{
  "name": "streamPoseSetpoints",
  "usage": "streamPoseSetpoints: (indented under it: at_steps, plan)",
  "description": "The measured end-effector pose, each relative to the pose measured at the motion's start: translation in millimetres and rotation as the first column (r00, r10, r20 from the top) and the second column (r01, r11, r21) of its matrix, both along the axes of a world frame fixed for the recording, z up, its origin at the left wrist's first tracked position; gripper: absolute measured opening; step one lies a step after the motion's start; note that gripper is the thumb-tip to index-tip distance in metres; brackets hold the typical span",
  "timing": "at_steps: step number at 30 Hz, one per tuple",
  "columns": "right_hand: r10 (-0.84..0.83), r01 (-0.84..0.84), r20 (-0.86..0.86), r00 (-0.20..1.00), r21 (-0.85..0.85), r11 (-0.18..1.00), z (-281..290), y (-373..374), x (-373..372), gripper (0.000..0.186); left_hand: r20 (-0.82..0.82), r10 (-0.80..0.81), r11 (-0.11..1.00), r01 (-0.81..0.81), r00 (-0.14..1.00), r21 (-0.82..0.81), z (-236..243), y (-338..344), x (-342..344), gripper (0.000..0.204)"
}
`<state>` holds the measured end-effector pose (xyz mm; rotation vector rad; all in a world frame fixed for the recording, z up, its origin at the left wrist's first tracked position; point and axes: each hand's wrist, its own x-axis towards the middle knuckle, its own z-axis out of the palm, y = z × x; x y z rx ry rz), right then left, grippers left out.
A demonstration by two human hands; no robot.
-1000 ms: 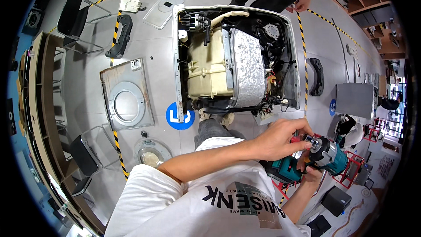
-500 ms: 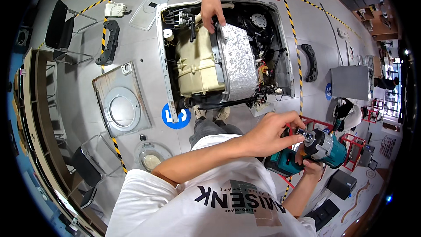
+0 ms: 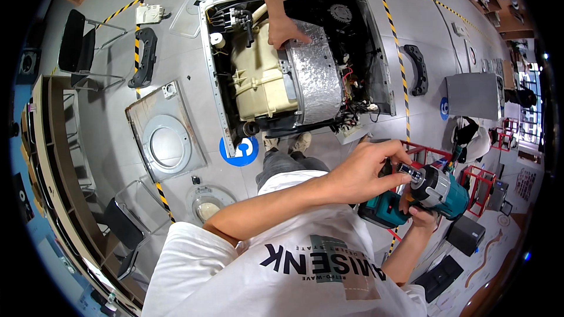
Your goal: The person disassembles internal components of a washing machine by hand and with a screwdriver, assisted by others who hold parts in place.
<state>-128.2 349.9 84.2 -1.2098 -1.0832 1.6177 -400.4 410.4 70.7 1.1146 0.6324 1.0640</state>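
My left hand (image 3: 369, 169) pinches the shiny metal socket (image 3: 411, 172) on the nose of a teal and black cordless impact wrench (image 3: 451, 194). Round the tool's handle closes my right hand (image 3: 424, 218), partly hidden behind the tool. The battery end points left, below my left wrist. Beyond my feet an opened washing machine (image 3: 207, 47) lies on the floor, its cream plastic tub (image 3: 258, 76) and silver foil-like cover (image 3: 317, 73) exposed. Another person's hand (image 3: 284, 31) rests on the upper edge of that cover.
On the left floor lie a grey front panel (image 3: 197, 155) with a round opening, a round door (image 3: 226, 201) and a black curved block (image 3: 143, 58). Another such block (image 3: 417, 70) lies to the right. Chairs (image 3: 73, 41) stand left; a red frame (image 3: 479, 183) stands right.
The other person's hand has moved down onto the tub's edge and the foil cover. My hands keep their hold on socket and wrench; the view has shifted slightly.
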Motion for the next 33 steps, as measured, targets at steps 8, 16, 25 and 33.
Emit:
streamPoseSetpoints:
  at_steps: [8, 16, 25, 33]
  plan:
    - [-0.058, 0.059, 0.101, 0.993, -0.005, 0.998, 3.8, -1.3, -5.8, 0.076, -0.012, -0.027, 0.999, 0.027, 1.000, -0.018, 2.2, -1.1, 7.0, 0.026]
    - [-0.075, 0.076, 0.035, 0.997, -0.038, 0.996, -5.1, -14.4, 21.4, 0.079, -0.021, -0.013, 1.000, 0.013, 1.000, 0.008, 1.8, -3.8, 15.3, 0.026]
    - [-0.055, 0.052, -0.050, 0.997, -0.047, 0.998, 4.1, -12.7, 5.3, 0.076, 0.001, -0.017, 1.000, 0.017, 1.000, 0.000, -0.1, -7.9, 17.8, 0.026]
    - [-0.035, 0.034, -0.058, 0.998, -0.012, 0.999, 9.3, -10.3, -1.6, 0.078, -0.007, -0.015, 1.000, 0.016, 1.000, 0.009, 3.6, -10.0, 16.8, 0.027]
